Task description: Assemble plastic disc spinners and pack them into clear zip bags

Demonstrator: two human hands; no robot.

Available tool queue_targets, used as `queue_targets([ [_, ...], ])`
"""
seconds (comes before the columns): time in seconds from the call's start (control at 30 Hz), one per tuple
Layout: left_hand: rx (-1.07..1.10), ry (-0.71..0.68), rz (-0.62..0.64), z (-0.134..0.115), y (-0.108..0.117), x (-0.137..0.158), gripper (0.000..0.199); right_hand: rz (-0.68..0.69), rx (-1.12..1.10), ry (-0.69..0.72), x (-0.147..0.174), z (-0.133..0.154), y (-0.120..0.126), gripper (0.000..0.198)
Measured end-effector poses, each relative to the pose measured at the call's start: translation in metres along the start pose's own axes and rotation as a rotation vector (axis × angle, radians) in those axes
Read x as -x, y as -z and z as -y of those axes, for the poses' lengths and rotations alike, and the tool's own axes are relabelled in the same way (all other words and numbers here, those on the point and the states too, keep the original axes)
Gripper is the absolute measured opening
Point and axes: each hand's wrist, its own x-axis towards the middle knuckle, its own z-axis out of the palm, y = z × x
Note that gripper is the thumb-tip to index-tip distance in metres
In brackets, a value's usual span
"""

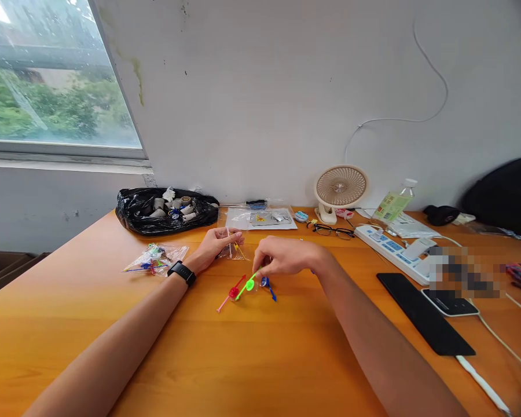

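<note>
My left hand [217, 243], with a black watch on its wrist, holds a small clear plastic bag [233, 251] that has a white and a yellow stick in it. My right hand [282, 258] pinches the upper end of a green plastic pick [248, 285] on the orange table [252, 359]. A red pick [231, 294] lies just left of the green one. Just right of it lies a blue pick [268, 286], under my fingers.
A clear bag of coloured picks [156, 259] lies at the left. Behind it sits a black bag of small parts [167, 209]. At the back are clear packets [260, 218], a fan [339, 190], glasses [332, 230]. A power strip [393, 250] and phones [425, 313] lie right.
</note>
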Motion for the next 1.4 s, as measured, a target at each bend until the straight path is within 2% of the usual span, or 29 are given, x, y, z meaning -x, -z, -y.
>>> queue_targets([
  [0.13, -0.015, -0.005, 0.016, -0.003, -0.006, 0.003, 0.051, -0.120, -0.027, 0.013, 0.016, 0.010, 0.011, 0.023],
  [0.3, -0.060, -0.058, 0.102, -0.006, -0.016, 0.009, 0.046, -0.220, -0.108, 0.085, 0.034, 0.019, 0.024, 0.020],
  [0.37, -0.062, -0.072, 0.133, -0.009, -0.020, 0.011, 0.047, -0.372, -0.170, 0.102, 0.038, 0.021, 0.028, 0.019],
  [0.53, -0.134, -0.121, 0.148, -0.024, -0.031, 0.016, 0.044, -0.954, -0.225, 0.126, 0.037, 0.019, 0.032, 0.023],
  [0.6, -0.181, -0.149, 0.153, -0.030, -0.034, 0.017, 0.041, -1.054, -0.167, 0.098, 0.037, 0.016, 0.033, 0.024],
  [0.83, -0.238, -0.146, 0.253, -0.049, -0.037, 0.022, 0.043, -0.943, 0.000, 0.020, 0.038, 0.012, 0.033, 0.032],
  [0.93, -0.274, -0.169, 0.283, -0.055, -0.034, 0.022, 0.043, -0.878, -0.040, -0.012, 0.035, 0.008, 0.032, 0.038],
  [1.03, -0.342, -0.213, 0.260, -0.061, -0.032, 0.022, 0.041, -0.814, -0.091, -0.035, 0.032, 0.007, 0.031, 0.043],
  [1.13, -0.345, -0.190, 0.276, -0.067, -0.031, 0.022, 0.047, -0.810, -0.009, -0.086, 0.030, 0.009, 0.030, 0.043],
  [1.27, -0.406, -0.201, 0.340, -0.071, -0.028, 0.023, 0.052, -0.818, 0.177, -0.129, 0.031, 0.011, 0.030, 0.032],
  [1.4, -0.487, -0.220, 0.371, -0.072, -0.025, 0.023, 0.051, -0.839, 0.177, -0.091, 0.028, 0.009, 0.029, 0.031],
])
